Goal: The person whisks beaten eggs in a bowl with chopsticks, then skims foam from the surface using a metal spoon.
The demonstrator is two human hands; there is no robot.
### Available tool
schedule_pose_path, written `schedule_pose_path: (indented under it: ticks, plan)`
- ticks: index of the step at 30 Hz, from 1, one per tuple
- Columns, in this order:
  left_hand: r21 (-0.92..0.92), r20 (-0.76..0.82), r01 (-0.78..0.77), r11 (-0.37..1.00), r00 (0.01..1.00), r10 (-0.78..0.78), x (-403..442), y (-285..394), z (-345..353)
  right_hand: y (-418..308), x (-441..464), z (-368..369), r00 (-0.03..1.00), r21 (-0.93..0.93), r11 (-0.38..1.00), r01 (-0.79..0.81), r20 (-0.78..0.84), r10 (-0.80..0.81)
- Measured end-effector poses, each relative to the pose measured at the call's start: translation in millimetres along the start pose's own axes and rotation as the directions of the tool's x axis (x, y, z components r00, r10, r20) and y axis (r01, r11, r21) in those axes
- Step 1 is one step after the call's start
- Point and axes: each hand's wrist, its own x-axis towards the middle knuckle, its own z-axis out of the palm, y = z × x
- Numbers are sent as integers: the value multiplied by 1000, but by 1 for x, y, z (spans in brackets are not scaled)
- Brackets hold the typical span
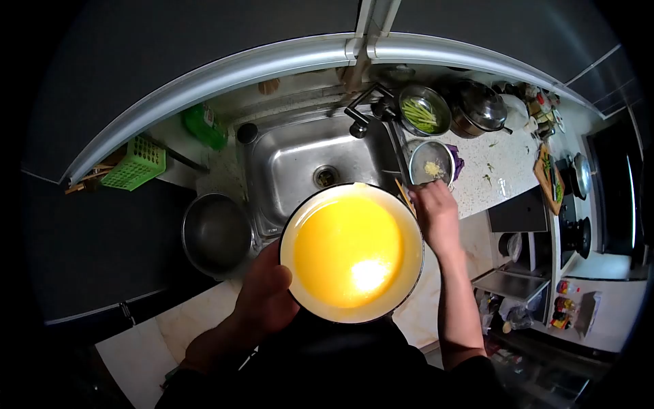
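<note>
1. We hold the yellow-filled bowl [351, 252] in front of our body, its rim overlapping the sink's near edge in view.
2. Our left hand [269, 290] is clamped on the bowl's left side, thumb at the rim; the fingers beneath are hidden.
3. Our right hand [434, 208] reaches past the bowl to the near rim of the small dish [422, 155], which holds pale chopped bits. Its fingers are bent and close together, but we cannot tell whether they grip anything; a thin stick [403, 191] shows just beside them.
4. Beyond the yellow-filled bowl lies the sink [300, 153], with the faucet [359, 124] at its far right corner.
5. Farther along the counter we see the pan [444, 127] of green stalks, the lidded pot [479, 109] and, well apart, the cutting board [545, 185] with green pieces.
6. Left of the sink sit the metal basin [216, 235], the green bottle [204, 127] and the green basket [138, 165].
</note>
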Motion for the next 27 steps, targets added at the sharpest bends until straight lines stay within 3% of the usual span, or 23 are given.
schedule_pose_path:
  ticks: [1, 3, 4, 5, 7, 8, 9, 10, 12, 14, 16, 18, 20, 24, 25, 27]
  plan:
    - [0, 0, 2, 1000, 1000, -2, -1, 1, 0, -2, -1, -3, 1000, -1, 1000, -2, 1, 2]
    - [-4, 36, 13, 1000, 999, -13, -2, 6, 1, -13, 4, -16, 939, 204, 977, -62, -320, 127]
    - [-2, 31, 18, 1000, 999, -18, -4, 8, 2, -22, 5, -33, 938, 204, 977, -58, -323, 123]
    - [41, 24, 7, 999, 1000, -8, -5, 9, 4, -32, 8, -53, 946, 85, 996, -14, -321, 41]
    - [79, 24, 1, 997, 1000, -3, -4, 9, 6, -43, 7, -81, 916, 238, 965, 108, -401, -3]
    - [70, 22, -5, 998, 1000, 3, -4, 8, 6, -48, 0, -93, 911, 480, 857, 186, -411, 33]
    - [60, 19, -11, 998, 1000, 10, -4, 6, 6, -62, -10, -108, 886, 367, 917, 155, -462, 35]
    - [56, 22, -7, 998, 1000, 6, -4, 4, 6, -77, -14, -125, 909, 327, 923, 201, -413, -52]
    - [-1, -3, -10, 1000, 1000, 10, -2, -2, 5, -108, -6, -153, 951, 263, 915, 307, -47, -305]
    - [94, -19, -36, 995, 999, 38, 0, -5, 9, -138, 5, -162, 894, 243, 912, 330, 230, -385]
    - [189, -36, -60, 980, 997, 67, 0, -6, 9, -145, -2, -149, 908, 240, 922, 302, 221, -355]
    - [303, 115, -104, 947, 991, 72, 1, -7, 8, -145, -5, -141, 903, 276, 925, 263, 266, -336]
    - [295, 129, -118, 948, 988, 83, 4, -10, 7, -146, -10, -129, 934, 384, 892, 240, 159, -320]
    - [294, 178, -153, 944, 979, 103, 7, -11, 3, -152, -12, -118, 946, 433, 876, 215, 129, -296]
    - [293, 177, -152, 944, 979, 103, 6, -11, 5, -152, -13, -115, 946, 447, 870, 207, 136, -295]
    - [143, -30, -59, 988, 997, 64, 6, -12, 13, -156, -13, -111, 944, 463, 864, 199, 145, -295]
